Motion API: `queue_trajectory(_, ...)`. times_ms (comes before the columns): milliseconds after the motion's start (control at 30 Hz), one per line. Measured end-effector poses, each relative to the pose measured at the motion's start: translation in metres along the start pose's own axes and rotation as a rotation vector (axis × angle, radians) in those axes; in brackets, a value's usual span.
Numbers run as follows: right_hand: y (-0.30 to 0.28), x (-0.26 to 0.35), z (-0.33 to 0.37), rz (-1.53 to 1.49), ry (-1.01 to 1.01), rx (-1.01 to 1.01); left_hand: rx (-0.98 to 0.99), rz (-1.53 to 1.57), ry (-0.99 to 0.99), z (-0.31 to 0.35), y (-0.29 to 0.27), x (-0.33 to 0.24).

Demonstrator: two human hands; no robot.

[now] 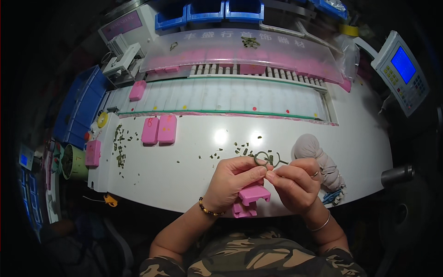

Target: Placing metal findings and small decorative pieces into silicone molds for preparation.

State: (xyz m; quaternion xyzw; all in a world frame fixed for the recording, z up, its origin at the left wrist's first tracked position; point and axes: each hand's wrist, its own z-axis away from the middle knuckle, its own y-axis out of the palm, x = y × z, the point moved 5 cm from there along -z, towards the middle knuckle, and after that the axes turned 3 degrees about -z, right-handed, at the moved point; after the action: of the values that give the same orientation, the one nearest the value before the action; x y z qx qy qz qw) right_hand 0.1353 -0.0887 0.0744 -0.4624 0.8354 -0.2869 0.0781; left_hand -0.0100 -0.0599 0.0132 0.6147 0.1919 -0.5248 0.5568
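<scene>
Camouflage shirt [258, 254], white worktable [194, 134], dimness

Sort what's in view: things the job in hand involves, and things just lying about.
Likely in the job:
dark green looped pieces, pinched by left hand and right hand
pink notched blocks under the hands
scattered dark green bits

Apparently just lying about:
bundled pale cloth, right of the right hand
orange item, lower left

worktop [184, 180]: glossy, smooth | green ring [255, 159]: matt, smooth | pink blocks [166, 130]: matt, smooth | bundle [308, 147]: wrinkled cloth | 3 blue bins [206, 13]: glossy plastic | bangle [324, 223]: shiny metal
</scene>
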Motion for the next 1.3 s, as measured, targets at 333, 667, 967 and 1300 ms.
queue_trajectory(333,0.018,-0.026,0.011,-0.632,0.570,0.175,-0.110,-0.520,0.297,0.007,-0.001,-0.008)
queue_trajectory(667,0.047,-0.034,0.055,-1.633,1.479,0.268,-0.100,-1.139,1.060,0.020,0.019,-0.036)
queue_trajectory(967,0.024,-0.052,0.019,-0.771,0.931,0.251,-0.063,-0.471,0.068,-0.007,-0.011,-0.010)
queue_trajectory(1300,0.011,-0.129,0.001,-0.849,1.105,0.806,0.013,-0.405,-0.051,-0.026,-0.012,-0.009)
